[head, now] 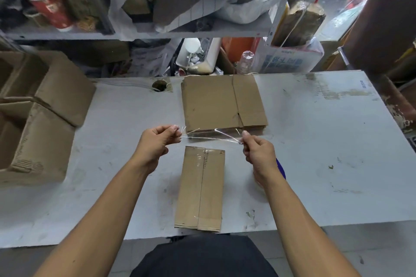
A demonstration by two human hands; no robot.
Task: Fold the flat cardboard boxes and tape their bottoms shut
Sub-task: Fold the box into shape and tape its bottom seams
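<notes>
Overhead, glossy clear tape strip (211,136) pinched taut between both hands' fingers (174,134).

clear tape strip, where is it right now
In the head view the clear tape strip is stretched between the left hand and right hand, above the near box and before the flat cardboard stack.

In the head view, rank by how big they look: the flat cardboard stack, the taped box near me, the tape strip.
1. flat cardboard stack
2. taped box, nearer the camera, so unsure
3. tape strip
</notes>
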